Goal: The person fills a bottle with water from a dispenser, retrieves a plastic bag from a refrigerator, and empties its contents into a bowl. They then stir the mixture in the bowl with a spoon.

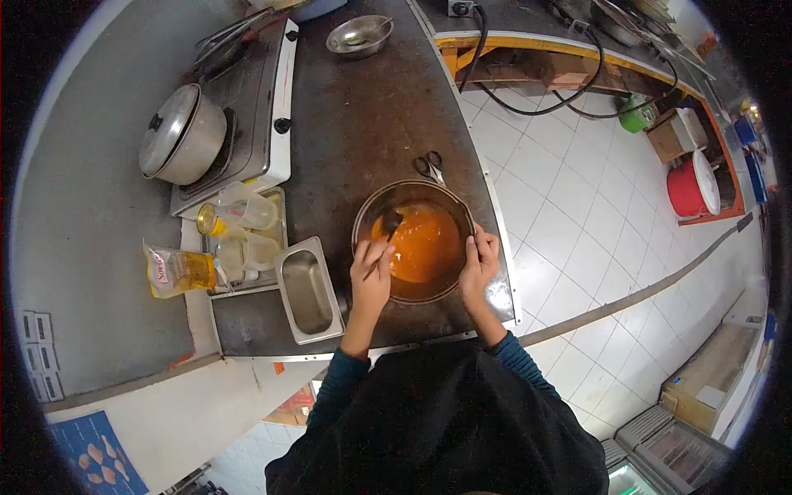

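Note:
A round dark-rimmed pot [360, 216] stands on the counter in front of me, with orange liquid [429, 243] inside. My left hand [371, 271] is closed around the handle of a dark spoon [392, 220], whose head dips into the liquid near the pot's left side. At the right rim, my right hand [479, 262] grips the pot's edge, thumb up and fingers outside. Scissors [431, 166] with black handles lie just beyond the pot's far rim. To the left of my left hand sits a rectangular steel pan [309, 290].
A gas stove [276, 124] at the left carries a lidded pot [186, 136]. Clear plastic containers [247, 206] and an oil pouch [177, 271] stand nearby. A metal bowl [359, 36] rests farther back. The counter's edge [497, 210] drops to a tiled floor on the right.

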`<state>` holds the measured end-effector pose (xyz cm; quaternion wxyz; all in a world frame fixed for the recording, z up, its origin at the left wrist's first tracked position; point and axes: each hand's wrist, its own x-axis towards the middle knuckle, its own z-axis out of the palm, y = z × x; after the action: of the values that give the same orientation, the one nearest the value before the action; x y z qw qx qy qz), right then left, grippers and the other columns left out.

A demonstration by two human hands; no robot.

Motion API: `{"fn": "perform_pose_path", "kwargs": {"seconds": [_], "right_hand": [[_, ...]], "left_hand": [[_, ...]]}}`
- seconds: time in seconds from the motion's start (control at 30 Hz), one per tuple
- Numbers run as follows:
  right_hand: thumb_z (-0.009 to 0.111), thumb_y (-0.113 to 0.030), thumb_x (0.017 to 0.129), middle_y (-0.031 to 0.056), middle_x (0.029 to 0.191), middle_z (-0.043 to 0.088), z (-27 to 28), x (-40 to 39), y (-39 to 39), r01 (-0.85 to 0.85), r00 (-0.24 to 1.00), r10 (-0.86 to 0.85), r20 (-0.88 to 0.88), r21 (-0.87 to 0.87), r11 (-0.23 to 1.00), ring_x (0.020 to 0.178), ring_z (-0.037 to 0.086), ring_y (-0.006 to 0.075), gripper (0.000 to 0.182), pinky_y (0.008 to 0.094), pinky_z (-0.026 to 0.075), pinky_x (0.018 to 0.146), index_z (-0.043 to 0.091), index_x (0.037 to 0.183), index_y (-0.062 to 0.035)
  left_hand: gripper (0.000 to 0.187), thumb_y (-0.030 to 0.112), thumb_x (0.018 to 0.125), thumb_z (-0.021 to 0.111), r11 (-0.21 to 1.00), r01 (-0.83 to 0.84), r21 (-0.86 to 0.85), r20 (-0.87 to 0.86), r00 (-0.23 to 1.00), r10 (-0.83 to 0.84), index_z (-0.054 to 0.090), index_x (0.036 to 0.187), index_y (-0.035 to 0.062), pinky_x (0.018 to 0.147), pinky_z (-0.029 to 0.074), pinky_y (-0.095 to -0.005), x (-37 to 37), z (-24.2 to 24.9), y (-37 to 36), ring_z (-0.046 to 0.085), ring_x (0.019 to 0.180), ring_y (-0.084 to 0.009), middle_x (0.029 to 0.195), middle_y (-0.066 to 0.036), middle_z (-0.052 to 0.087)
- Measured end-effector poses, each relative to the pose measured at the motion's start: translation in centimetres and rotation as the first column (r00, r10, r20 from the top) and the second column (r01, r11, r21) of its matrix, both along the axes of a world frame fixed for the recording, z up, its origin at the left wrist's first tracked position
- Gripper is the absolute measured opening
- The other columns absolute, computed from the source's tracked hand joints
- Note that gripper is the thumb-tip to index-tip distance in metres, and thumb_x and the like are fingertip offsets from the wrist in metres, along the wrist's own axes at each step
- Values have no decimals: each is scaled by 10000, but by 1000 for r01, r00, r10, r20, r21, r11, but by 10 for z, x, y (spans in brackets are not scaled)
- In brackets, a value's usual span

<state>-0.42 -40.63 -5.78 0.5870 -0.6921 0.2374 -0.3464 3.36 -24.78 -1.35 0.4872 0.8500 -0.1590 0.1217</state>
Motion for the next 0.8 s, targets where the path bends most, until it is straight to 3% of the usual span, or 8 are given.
{"fn": "perform_pose_path", "kwargs": {"seconds": [0.1,0.23,0.33,0.37,0.47,0.6,0.73,0.8], "right_hand": [[521,-24,803,51,826,475,0,0,-1,0,1000,0,2,2,1000,791,464,140,234,229,367,732,577,1025,21],[518,-23,805,58,848,487,-4,0,-1,-21,998,20,60,11,1000,808,469,145,231,234,369,752,577,1024,23],[517,-21,807,60,860,490,-2,-2,1,-24,998,23,55,4,1000,820,472,146,229,235,371,757,578,1024,23],[517,-22,808,61,862,490,-1,-2,1,-26,998,26,50,3,1000,820,472,146,229,236,372,756,578,1023,23],[516,-17,808,61,872,486,2,-3,2,-38,998,38,40,13,999,834,467,147,230,237,367,772,575,1024,31],[519,-4,801,63,881,483,6,-3,3,-51,998,51,25,28,998,853,457,151,232,238,355,801,572,1020,47],[530,-5,794,62,861,483,10,-3,4,-61,998,60,22,12,998,835,455,153,226,239,361,783,576,1009,48],[530,0,792,57,847,482,14,-2,5,-69,997,69,39,12,998,823,456,150,224,241,365,773,576,1006,50]], "left_hand": [[129,94,842,499,990,-7,137,-9,1000,8,536,814,-27,575,430,-306,-18,5,14,550,635,-252,742,-141,531],[209,140,882,457,957,-78,-279,-381,924,-36,492,772,-35,555,450,-265,-43,-13,12,595,593,-155,719,-113,551],[207,137,879,462,949,-38,-313,-376,923,-86,495,781,-43,548,457,-254,-48,-19,-9,608,633,-168,702,-110,536],[200,134,877,465,950,25,-311,-276,954,-115,501,796,-45,555,464,-252,-44,-16,-19,607,633,-171,700,-110,529],[185,126,875,467,931,28,-363,-224,968,-116,512,811,-41,566,468,-254,-30,-9,-43,601,628,-170,700,-112,531],[196,130,864,481,990,73,-119,81,995,-64,537,783,-40,572,459,-272,5,-16,-38,581,646,-180,690,-106,556],[191,134,854,493,970,-69,-231,-31,997,64,556,776,-29,583,434,-289,16,-14,-17,549,639,-208,687,-106,558],[172,120,849,499,978,-130,-162,-49,991,124,563,776,-23,568,429,-296,9,-20,2,540,622,-206,691,-104,556]]}}
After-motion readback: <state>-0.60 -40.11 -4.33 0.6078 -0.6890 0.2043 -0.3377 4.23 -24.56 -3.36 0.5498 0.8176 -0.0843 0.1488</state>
